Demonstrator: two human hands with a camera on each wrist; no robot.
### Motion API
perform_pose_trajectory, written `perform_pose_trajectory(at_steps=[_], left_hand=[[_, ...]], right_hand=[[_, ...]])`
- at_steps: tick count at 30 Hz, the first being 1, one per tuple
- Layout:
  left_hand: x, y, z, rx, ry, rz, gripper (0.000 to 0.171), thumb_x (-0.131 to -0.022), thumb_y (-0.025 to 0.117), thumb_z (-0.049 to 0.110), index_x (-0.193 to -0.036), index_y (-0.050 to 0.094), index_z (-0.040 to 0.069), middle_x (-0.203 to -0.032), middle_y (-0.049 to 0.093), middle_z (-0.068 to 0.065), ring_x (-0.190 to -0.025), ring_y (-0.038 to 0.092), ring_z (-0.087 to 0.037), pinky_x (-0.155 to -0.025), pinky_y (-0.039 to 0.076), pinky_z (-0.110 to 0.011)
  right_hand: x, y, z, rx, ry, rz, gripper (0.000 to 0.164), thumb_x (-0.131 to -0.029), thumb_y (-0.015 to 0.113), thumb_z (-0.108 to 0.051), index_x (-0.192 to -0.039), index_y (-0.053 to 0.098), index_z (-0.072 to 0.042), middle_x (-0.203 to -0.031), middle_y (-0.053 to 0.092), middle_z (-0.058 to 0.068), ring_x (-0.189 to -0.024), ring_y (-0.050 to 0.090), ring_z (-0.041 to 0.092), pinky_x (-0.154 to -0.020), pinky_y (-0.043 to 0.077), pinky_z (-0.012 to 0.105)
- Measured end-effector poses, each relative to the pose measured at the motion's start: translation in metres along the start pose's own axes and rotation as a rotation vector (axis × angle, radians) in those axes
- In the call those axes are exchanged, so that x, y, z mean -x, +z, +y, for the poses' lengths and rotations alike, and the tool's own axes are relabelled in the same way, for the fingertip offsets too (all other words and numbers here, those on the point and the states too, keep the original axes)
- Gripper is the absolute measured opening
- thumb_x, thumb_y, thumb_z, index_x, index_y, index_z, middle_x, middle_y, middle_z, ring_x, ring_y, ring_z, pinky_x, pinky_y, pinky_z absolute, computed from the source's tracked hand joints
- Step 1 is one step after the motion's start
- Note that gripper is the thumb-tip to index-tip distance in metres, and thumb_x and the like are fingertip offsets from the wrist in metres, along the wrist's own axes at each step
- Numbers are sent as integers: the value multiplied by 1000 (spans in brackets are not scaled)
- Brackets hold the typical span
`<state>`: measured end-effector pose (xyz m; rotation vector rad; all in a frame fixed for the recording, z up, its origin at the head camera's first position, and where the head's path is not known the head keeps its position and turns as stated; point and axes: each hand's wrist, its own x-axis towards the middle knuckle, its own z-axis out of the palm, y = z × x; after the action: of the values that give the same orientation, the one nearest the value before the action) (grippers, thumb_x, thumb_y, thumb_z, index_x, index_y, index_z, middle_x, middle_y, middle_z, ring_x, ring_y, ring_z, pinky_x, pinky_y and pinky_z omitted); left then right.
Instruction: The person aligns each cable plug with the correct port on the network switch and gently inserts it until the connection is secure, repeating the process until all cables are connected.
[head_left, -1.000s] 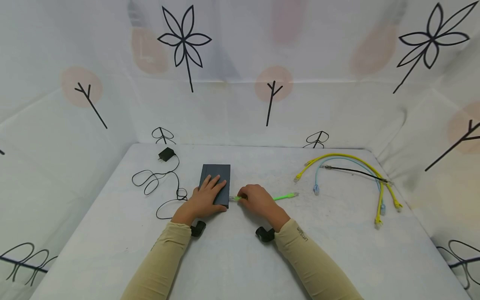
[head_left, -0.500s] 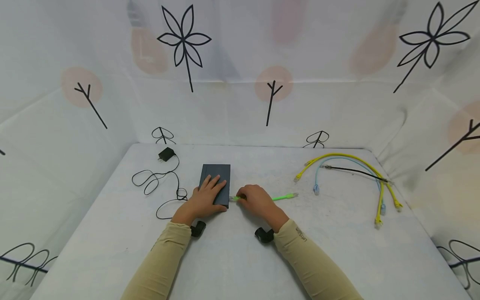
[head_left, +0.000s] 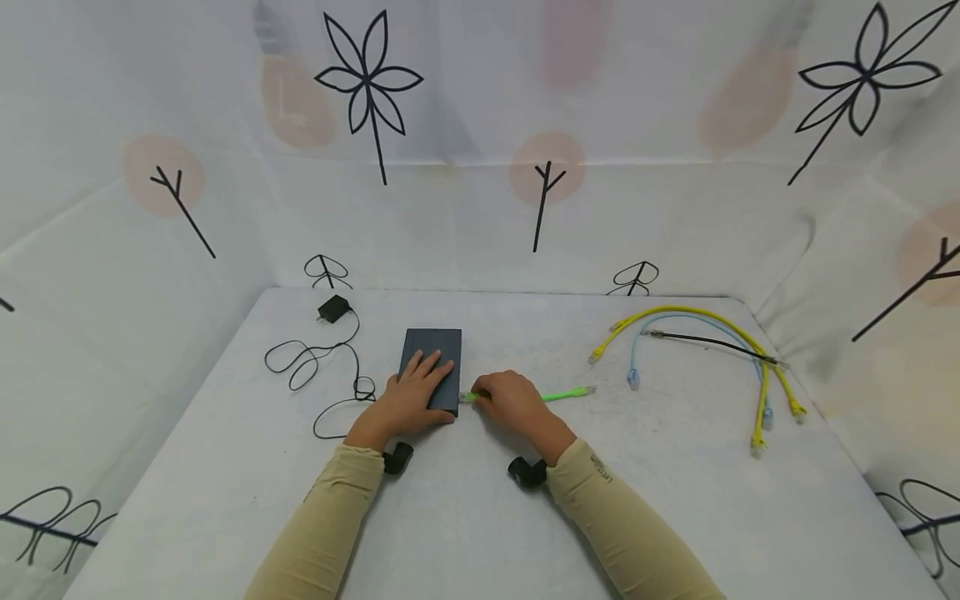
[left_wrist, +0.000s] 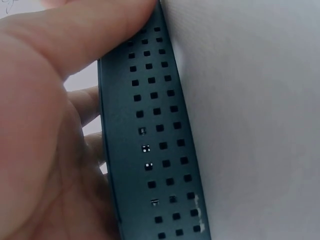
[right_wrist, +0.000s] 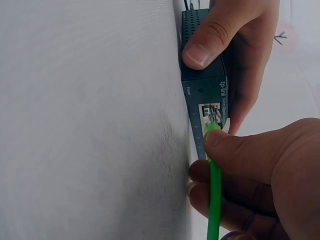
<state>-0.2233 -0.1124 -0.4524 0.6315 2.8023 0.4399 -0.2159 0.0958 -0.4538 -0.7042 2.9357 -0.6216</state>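
A dark tp-link network switch (head_left: 444,350) lies on the white table, its port side facing right. My left hand (head_left: 405,402) rests on it, fingers spread straight over the top and thumb (right_wrist: 204,47) along the vented near side (left_wrist: 160,125). At the port side, my right hand (head_left: 517,404) pinches a bright green network cable (right_wrist: 215,195) just behind its plug. The clear plug (right_wrist: 212,117) is at a port in the right wrist view; how deep it sits I cannot tell. The cable's other plug (head_left: 581,392) lies free beyond the right hand.
A black power adapter (head_left: 333,309) with a looped thin cord (head_left: 300,346) lies to the left, the cord running under my left wrist. On the right lie yellow cables (head_left: 705,312), a light blue cable (head_left: 634,358) and a short black cable (head_left: 708,341).
My right hand has shifted very slightly left toward the switch, with the green cable still pinched. The left hand and the switch stay where they were.
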Motion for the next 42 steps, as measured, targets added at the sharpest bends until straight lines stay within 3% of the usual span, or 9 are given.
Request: perform_pose_trajectory(at_steps=[42], left_hand=[[-2,-3,5,-5,-41,-30,89,-86,69,50,-156,21,24,-165,7,-4,-152,0,-33,-109,22,-69]], right_hand=[[-3,1,-3,9,-54,41,14,-89,70,-16,-101,75,-9,-98,74,5,-89,68,21,-80,54,37]])
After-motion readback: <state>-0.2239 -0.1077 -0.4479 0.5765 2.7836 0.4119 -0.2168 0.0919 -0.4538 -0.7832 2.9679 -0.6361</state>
